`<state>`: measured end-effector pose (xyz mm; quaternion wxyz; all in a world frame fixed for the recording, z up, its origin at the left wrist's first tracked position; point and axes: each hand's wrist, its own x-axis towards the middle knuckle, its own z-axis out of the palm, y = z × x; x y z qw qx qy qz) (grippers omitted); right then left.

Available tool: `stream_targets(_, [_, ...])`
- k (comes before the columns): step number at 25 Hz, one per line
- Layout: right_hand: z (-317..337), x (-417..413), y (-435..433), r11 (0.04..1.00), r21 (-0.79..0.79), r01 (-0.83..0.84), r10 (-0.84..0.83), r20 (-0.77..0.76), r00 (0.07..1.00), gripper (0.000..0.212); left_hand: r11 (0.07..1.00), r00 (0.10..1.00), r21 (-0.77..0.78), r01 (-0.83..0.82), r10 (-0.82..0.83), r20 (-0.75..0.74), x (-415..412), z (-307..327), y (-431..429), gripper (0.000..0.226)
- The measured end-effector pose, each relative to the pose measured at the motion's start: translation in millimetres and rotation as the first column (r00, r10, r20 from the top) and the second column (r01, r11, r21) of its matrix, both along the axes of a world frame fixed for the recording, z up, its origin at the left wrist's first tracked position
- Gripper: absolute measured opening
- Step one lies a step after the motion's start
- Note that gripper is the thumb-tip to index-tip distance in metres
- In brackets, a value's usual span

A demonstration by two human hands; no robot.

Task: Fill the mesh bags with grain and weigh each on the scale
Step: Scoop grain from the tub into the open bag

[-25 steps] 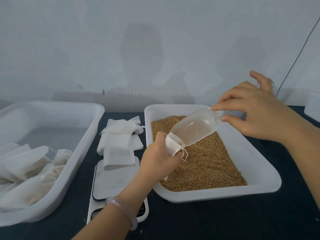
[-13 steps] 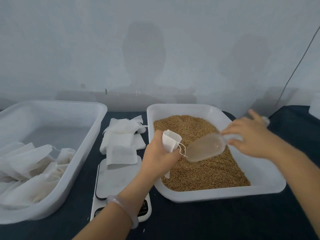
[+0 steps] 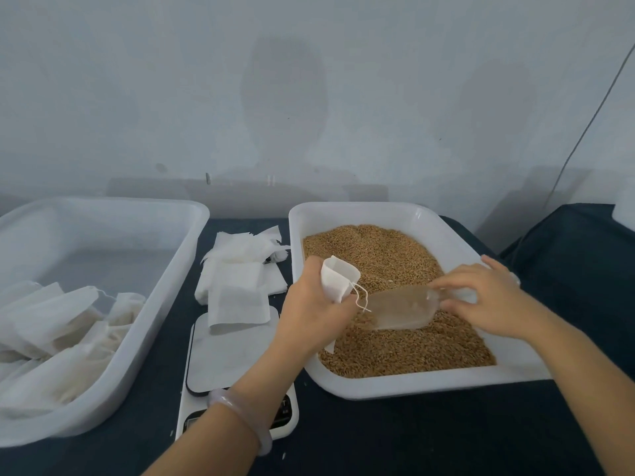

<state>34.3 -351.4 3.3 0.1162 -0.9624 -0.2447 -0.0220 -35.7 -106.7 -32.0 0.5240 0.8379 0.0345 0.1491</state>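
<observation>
Your left hand [image 3: 309,314] grips the mesh bag [image 3: 338,278] mouth-up over the tray [image 3: 412,386] so spills fall back in, while your right hand [image 3: 488,300] pinches the scoop [image 3: 398,310] by its handle, bowl low on the grain [image 3: 395,352], with the scale [image 3: 226,359] just left.

Light soft, diffuse, somewhat dim, cool grey-blue cast. Broad faint shadows lay on wall [image 3: 285,97] ahead of you. Motion blur smeared your right hand [image 3: 494,300] and clear scoop [image 3: 402,309]; your left hand [image 3: 309,310] and mesh bag [image 3: 338,278] looked sharper. Wide-angle lens bowed left tray [image 3: 103,202] rim near frame edge.
</observation>
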Motion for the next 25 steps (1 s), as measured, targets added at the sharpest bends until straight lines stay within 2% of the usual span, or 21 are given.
stream_targets(4, [35,-3,-12,0.993,0.117,0.023,-0.027,0.039,0.999,0.028,0.994,1.0,0.104,0.015,-0.014,-0.009,0,-1,-2,0.036])
stream_targets(8, [76,-10,-6,0.973,0.222,-0.057,0.027,0.138,0.99,0.032,0.979,1.0,0.201,0.014,-0.008,-0.03,2,-2,-3,0.037])
stream_targets(12, [96,-17,12,0.987,0.078,-0.144,0.116,0.289,0.95,0.028,0.98,0.999,0.193,0.038,-0.031,-0.039,1,0,-3,0.045])
stream_targets(17, [106,-24,26,0.972,-0.146,-0.183,0.231,0.478,0.847,0.027,0.978,0.999,0.207,0.031,-0.022,-0.047,1,2,-4,0.047])
stream_targets(20, [107,-24,29,0.966,-0.176,-0.187,0.252,0.509,0.823,0.027,0.98,0.999,0.195,0.032,-0.024,-0.042,1,1,-3,0.046])
stream_targets(25, [106,-26,30,0.97,-0.153,-0.19,0.242,0.484,0.841,0.027,0.985,0.999,0.168,0.036,-0.029,-0.043,0,1,-3,0.044])
